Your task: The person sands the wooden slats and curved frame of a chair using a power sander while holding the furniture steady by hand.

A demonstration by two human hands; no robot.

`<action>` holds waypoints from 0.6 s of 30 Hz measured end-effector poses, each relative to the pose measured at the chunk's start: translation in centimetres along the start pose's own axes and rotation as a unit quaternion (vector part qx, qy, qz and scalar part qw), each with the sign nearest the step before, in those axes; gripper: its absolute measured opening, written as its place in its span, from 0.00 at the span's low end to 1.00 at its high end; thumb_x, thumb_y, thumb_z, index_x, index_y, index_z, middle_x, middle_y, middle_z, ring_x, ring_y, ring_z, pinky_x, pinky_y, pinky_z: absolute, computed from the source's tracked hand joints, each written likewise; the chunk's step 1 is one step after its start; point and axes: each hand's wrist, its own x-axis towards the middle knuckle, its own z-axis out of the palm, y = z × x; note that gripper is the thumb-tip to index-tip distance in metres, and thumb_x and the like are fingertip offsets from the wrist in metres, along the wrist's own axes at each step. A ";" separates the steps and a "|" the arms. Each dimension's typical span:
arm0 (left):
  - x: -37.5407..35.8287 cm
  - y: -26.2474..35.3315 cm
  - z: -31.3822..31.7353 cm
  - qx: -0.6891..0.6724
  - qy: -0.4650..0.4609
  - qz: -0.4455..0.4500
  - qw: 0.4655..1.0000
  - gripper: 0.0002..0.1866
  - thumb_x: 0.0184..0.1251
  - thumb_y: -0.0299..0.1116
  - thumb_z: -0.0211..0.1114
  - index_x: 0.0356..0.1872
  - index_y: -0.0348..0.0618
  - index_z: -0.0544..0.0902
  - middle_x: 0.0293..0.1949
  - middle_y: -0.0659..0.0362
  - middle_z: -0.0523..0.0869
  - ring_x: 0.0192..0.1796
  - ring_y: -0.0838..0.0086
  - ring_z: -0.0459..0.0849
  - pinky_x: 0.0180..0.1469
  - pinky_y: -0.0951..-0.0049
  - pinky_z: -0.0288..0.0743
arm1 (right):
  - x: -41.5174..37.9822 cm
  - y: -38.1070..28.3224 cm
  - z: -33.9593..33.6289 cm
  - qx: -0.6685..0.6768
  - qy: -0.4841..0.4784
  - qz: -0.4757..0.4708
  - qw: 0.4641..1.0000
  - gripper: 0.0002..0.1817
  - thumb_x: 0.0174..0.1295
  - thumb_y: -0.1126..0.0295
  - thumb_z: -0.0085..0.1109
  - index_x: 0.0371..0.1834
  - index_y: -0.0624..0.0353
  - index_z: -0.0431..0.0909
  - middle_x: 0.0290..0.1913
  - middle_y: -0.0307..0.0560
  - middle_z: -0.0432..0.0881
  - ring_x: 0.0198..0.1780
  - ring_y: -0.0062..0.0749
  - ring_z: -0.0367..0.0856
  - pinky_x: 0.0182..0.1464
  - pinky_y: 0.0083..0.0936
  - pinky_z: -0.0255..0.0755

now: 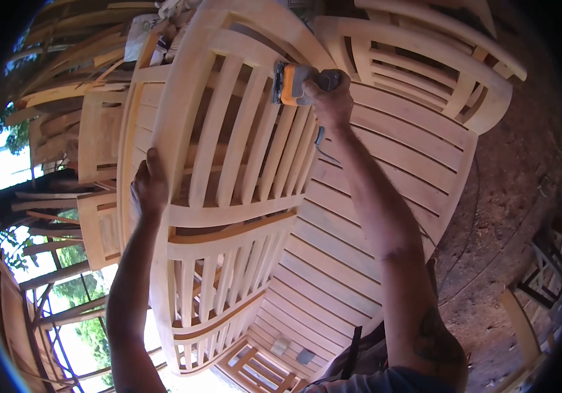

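Note:
An orange and dark grey electric palm sander is in the grip of my right hand. Its pad presses against the slatted back of a long, pale wooden bench, near the end by the armrest. My left hand grips the outer edge of the bench's top rail, its far fingers partly hidden. The slatted seat lies beneath my right arm. From below the sander a cord trails toward the seat.
Two small blocks or pads, one pale and one grey, rest on the seat. A curved armrest closes the far end. Stacked timber and wooden panels stand left; reddish dirt floor lies right.

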 end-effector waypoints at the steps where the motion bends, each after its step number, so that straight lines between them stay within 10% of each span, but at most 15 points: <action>1: -0.1 0.0 0.0 -0.001 -0.002 -0.001 1.000 0.45 0.78 0.73 0.37 0.60 0.41 0.86 0.55 0.37 0.88 0.60 0.40 0.85 0.64 0.44 0.75 | -1.5 0.1 -0.1 0.008 -0.003 0.002 1.000 0.36 0.51 0.54 0.79 0.59 0.62 0.76 0.48 0.54 0.88 0.49 0.45 0.90 0.56 0.38 0.83; 18: -0.4 0.6 -0.4 -0.001 0.005 -0.006 1.000 0.47 0.77 0.75 0.38 0.58 0.38 0.86 0.54 0.34 0.88 0.60 0.37 0.84 0.63 0.42 0.74 | -30.8 4.5 -1.2 -0.017 -0.054 -0.070 0.996 0.41 0.52 0.64 0.82 0.68 0.62 0.69 0.52 0.55 0.79 0.52 0.44 0.84 0.55 0.36 0.80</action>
